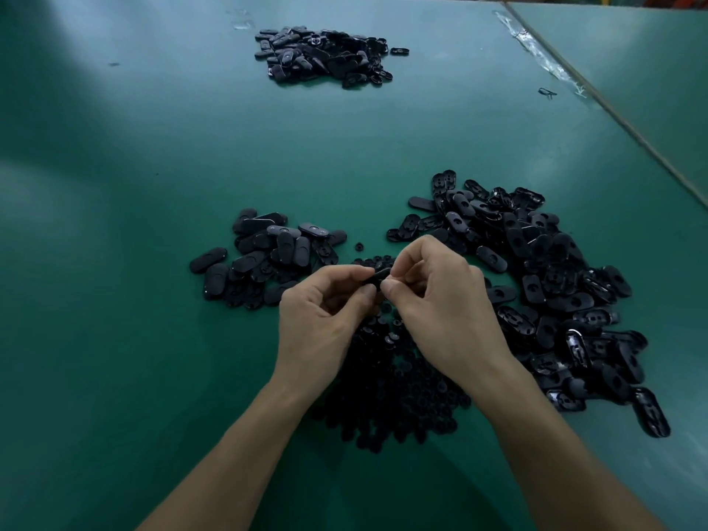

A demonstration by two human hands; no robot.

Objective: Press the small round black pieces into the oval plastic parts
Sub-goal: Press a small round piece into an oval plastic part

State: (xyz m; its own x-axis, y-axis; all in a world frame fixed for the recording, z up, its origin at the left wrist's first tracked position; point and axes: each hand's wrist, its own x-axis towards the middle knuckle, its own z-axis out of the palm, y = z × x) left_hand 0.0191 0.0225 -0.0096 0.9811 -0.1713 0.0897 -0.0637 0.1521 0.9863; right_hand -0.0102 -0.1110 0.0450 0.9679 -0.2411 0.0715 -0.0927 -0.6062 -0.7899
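My left hand [325, 312] and my right hand [440, 300] meet above the green table, fingers curled, both pinching one black oval plastic part [379, 277] between their fingertips. Whether a round piece sits in it is hidden by the fingers. Under my hands and wrists lies a heap of small round black pieces [387, 392]. A large pile of oval parts [544, 285] spreads to the right. A smaller pile of oval parts [264, 258] lies to the left of my hands.
A third pile of black oval parts [325, 55] lies far back on the green table [134, 224]. One loose round piece [359, 246] lies between the near piles. The table's right edge [613, 109] runs diagonally, with clear tape along it.
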